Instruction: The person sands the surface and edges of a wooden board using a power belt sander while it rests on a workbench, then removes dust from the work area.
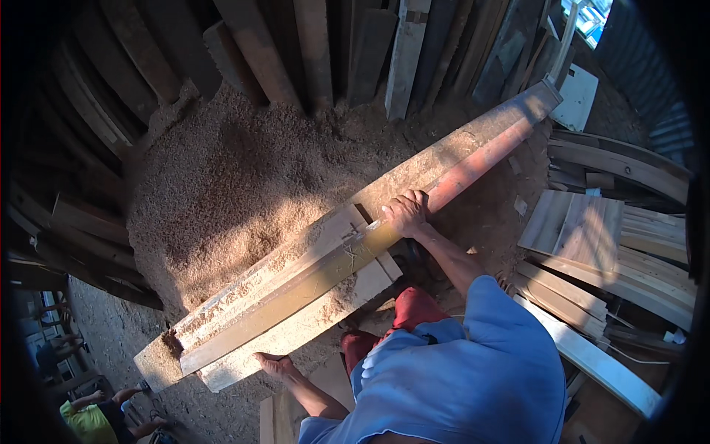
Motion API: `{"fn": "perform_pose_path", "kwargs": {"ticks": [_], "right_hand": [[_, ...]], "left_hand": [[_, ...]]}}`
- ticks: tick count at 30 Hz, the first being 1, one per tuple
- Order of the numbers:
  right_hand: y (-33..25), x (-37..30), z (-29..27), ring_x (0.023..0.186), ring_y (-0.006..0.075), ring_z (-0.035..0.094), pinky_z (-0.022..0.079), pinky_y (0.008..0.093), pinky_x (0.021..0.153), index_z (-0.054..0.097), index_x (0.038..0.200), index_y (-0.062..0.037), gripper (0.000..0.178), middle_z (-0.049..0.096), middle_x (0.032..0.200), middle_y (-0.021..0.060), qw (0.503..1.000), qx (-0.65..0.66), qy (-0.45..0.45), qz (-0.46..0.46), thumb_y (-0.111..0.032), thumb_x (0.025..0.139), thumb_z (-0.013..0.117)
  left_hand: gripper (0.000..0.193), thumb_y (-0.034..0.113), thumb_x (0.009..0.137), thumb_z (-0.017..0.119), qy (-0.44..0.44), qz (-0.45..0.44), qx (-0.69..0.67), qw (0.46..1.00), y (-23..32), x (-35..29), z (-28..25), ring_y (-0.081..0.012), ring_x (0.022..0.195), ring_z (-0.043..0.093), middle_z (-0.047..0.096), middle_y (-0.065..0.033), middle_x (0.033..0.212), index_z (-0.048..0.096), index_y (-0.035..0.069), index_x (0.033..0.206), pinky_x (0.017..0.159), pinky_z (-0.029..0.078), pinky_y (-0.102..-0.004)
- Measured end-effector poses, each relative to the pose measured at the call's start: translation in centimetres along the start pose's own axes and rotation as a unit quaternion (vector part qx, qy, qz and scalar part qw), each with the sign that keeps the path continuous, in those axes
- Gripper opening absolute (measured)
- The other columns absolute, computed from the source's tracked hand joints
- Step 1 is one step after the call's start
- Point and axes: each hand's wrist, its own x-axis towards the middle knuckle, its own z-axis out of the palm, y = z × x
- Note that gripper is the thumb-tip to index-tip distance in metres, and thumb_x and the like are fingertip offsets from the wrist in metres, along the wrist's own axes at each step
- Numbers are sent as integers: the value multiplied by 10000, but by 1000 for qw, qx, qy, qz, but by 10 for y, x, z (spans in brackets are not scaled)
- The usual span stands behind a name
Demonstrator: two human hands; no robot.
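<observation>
Sawdust (214,192), one machine (481,164), two hands (404,212) (276,366)

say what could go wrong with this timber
The bare right hand lies near a dark slot across the pale, dusty flat bed; if anything sharp spins there, a slip could injure it. The bare left hand sits at the bed's lower edge, so the long yellowish-brown timber might drift. Loose brown shavings on the bed could tilt the timber.
</observation>
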Motion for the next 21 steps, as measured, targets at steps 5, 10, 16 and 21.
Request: {"fn": "perform_pose_path", "kwargs": {"ticks": [5, 10, 16, 21], "right_hand": [[-3, 24, 5, 1136, 284, 589, 309, 492, 1095, 781, 923, -84, 351, 763, 1000, 114, 999, 28, -13, 14, -376, 986, 596], [-3, 48, 7, 1152, 283, 583, 300, 485, 1116, 785, 933, -84, 386, 766, 1002, 113, 997, 32, -54, 39, -389, 1011, 560], [-17, 35, 8, 1176, 283, 541, 323, 508, 1087, 699, 973, -117, 222, 680, 1032, 86, 993, 2, 114, 31, -329, 909, 722], [-1, 35, 6, 1165, 295, 554, 316, 515, 1102, 688, 1002, -102, 270, 674, 1062, 92, 992, 27, 110, 58, -357, 918, 713]], "left_hand": [[527, 485, 1063, 577, 28, 7, 25, 999, 4, 1, -4, -273, 1214, 662, 665, -85, 1410, 602, 92, 1414, 1017, 547, -492], [574, 519, 1031, 617, 34, -18, 26, 999, 9, -13, 17, -294, 1226, 655, 651, -71, 1434, 589, 118, 1440, 1034, 534, -524], [603, 547, 1009, 634, -28, -15, 30, 999, 10, -2, -4, -303, 1232, 653, 664, -65, 1419, 593, 132, 1445, 1030, 534, -545], [594, 540, 1013, 631, 3, -20, 26, 999, -3, 7, -12, -290, 1211, 665, 679, -66, 1396, 597, 133, 1444, 1033, 537, -523]]}}
